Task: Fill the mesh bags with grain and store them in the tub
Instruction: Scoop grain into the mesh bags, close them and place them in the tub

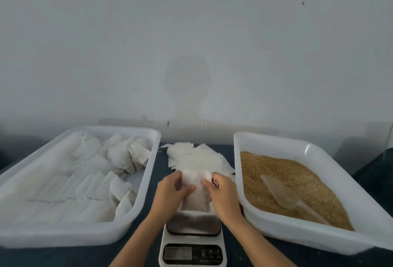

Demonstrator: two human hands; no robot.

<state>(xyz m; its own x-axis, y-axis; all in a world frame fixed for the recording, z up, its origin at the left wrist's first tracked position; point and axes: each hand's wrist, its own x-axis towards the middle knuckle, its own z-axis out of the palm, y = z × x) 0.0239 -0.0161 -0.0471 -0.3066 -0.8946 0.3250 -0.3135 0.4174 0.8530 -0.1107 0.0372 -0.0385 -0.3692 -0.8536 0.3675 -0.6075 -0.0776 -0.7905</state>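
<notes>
A white mesh bag [196,194] hangs between both hands above the kitchen scale [193,243]. My left hand [170,194] pinches its left side and my right hand [223,194] holds its right top corner by the drawstring. The lower part of the bag looks darker, as if it holds grain. The white tub [148,181] on the left holds several filled and folded bags [127,156]. The white tub [276,145] on the right holds brown grain [287,177] with a clear plastic scoop [282,192] lying in it.
A pile of flat empty mesh bags [195,156] lies on the dark table between the two tubs, just behind my hands. A pale wall stands close behind the table. A dark object [380,173] sits at the far right.
</notes>
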